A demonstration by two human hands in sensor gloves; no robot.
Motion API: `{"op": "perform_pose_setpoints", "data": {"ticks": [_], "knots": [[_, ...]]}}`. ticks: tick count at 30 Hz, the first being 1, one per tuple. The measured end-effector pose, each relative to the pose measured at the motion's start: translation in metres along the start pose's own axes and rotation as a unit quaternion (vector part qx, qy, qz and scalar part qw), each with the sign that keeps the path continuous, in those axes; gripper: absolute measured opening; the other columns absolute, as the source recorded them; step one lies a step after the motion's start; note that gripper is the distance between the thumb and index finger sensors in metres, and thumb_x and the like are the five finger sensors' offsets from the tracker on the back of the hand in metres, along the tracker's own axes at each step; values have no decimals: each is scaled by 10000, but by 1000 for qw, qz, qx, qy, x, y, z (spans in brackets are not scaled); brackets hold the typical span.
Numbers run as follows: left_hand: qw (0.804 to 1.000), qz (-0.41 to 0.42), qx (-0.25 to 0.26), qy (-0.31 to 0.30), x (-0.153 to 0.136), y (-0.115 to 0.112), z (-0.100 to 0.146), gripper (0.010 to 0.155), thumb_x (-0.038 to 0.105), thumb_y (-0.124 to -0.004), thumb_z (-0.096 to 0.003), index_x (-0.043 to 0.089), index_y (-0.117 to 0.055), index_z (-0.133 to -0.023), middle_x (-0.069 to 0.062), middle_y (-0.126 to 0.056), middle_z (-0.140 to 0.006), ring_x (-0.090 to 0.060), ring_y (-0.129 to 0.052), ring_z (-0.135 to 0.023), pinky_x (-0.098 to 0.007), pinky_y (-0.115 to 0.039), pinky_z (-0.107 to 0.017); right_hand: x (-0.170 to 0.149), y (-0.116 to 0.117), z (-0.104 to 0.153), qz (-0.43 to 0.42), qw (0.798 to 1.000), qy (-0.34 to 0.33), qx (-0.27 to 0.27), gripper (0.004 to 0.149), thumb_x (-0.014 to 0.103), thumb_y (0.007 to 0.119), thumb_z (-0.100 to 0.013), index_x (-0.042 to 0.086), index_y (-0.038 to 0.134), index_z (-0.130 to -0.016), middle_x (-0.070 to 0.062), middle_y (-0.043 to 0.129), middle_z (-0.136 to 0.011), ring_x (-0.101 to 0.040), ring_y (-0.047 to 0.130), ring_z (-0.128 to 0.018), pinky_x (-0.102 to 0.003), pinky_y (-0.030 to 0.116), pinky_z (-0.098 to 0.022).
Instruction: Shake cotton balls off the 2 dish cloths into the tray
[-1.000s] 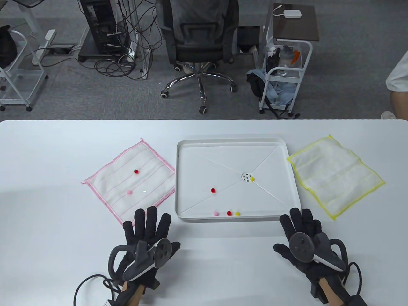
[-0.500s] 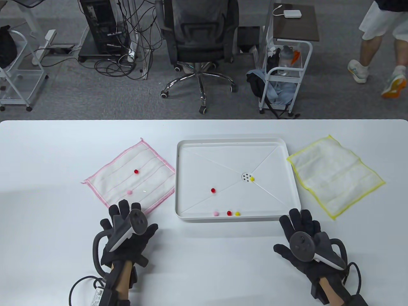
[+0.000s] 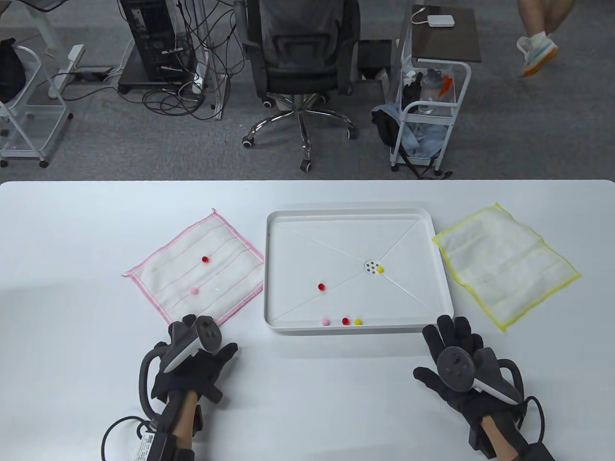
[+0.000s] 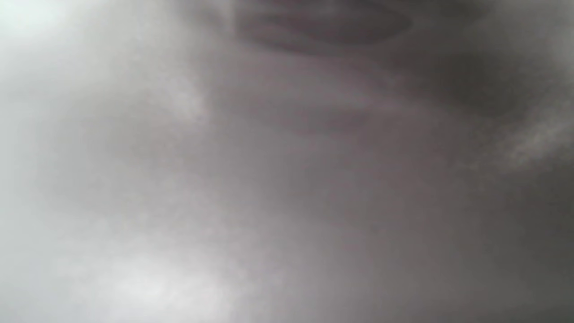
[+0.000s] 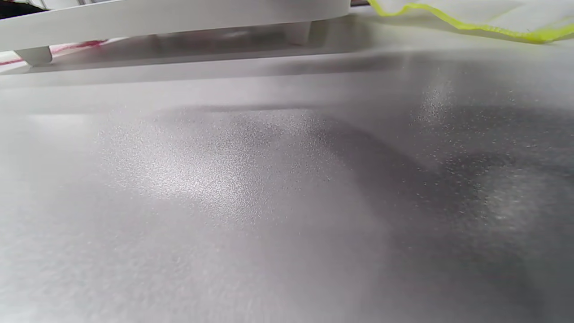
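So the tray is the anchor here: white, rectangular w/ rounded corners, a raised rim, creases running from the corners to a small round drain w/ holes. It stands on short feet, which you can see in the right wrist view.

Inside it there are 5 cotton balls: a yellow one touching the drain, a red one left of center, and three in a row along the near rim, pink, red, yellow.

Left of the tray, just beside its left wall, lies the pink-edged cloth. It's flat, turned like a diamond, white w/ thin pink stripes. It carries 2 balls: a red one and a pink one.

Right of the tray is the yellow-edged cloth, flat but a bit wrinkly, w/ nothing on it afaict.

Left hand is at the near corner of the pink-edged cloth, left of the tray's near-left corner. Fingers are curled down right at the cloth edge, but the tracker hides the tips, so can't tell if it's actually got the cloth. Left wrist view is all grey blur, no help.

Right hand lies flat on the table near the tray's near-right corner, fingers spread, holding nothing.
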State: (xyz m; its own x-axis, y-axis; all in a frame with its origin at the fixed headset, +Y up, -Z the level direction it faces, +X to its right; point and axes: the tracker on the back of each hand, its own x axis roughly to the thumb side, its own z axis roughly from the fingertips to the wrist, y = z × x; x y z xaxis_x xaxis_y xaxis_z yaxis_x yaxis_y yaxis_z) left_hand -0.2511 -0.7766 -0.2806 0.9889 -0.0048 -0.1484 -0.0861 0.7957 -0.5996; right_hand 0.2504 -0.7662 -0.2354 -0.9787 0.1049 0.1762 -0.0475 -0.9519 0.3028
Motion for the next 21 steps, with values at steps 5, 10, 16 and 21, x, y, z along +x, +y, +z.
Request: {"op": "perform_pose_setpoints", "data": {"ticks": [5, 10, 16, 21], "knots": [[1000, -11, 1, 1, 3, -3, 3, 857, 778, -314, -487, 312, 58, -1103, -74, 94, -1172, -386, -1, -1076, -640, -236, -806, -1, 0, 0, -1, 1000, 4, 4, 803, 631, 490, -492, 272, 56, -1063, -20, -158, -1076, -315, -183, -932, -570, 105, -744], [1000, -26, -1, 2, 10, -8, 7, 864, 774, -316, -486, 300, 77, -1093, -67, 200, -1111, -382, 106, -1020, -634, -203, -802, -1, -1, 0, 0, 1000, 4, 7, 802, 629, 491, -493, 270, 59, -1064, -20, -155, -1077, -316, -180, -933, -567, 111, -748], [999, -34, 2, -19, 21, -11, 13, 862, 766, -339, -487, 291, 34, -1103, -63, 107, -1155, -374, 38, -1047, -630, -218, -799, -1, 0, -1, 0, 1000, 0, 3, 796, 623, 495, -494, 267, 72, -1068, -20, -144, -1082, -315, -172, -938, -563, 122, -752], [999, -46, -2, -22, 25, -15, 18, 870, 761, -350, -486, 281, 45, -1095, -71, 93, -1156, -385, 26, -1046, -624, -241, -802, -2, 0, -1, -4, 1000, 2, 6, 795, 620, 496, -495, 272, 63, -1064, -23, -150, -1079, -312, -176, -936, -562, 120, -753]]}}
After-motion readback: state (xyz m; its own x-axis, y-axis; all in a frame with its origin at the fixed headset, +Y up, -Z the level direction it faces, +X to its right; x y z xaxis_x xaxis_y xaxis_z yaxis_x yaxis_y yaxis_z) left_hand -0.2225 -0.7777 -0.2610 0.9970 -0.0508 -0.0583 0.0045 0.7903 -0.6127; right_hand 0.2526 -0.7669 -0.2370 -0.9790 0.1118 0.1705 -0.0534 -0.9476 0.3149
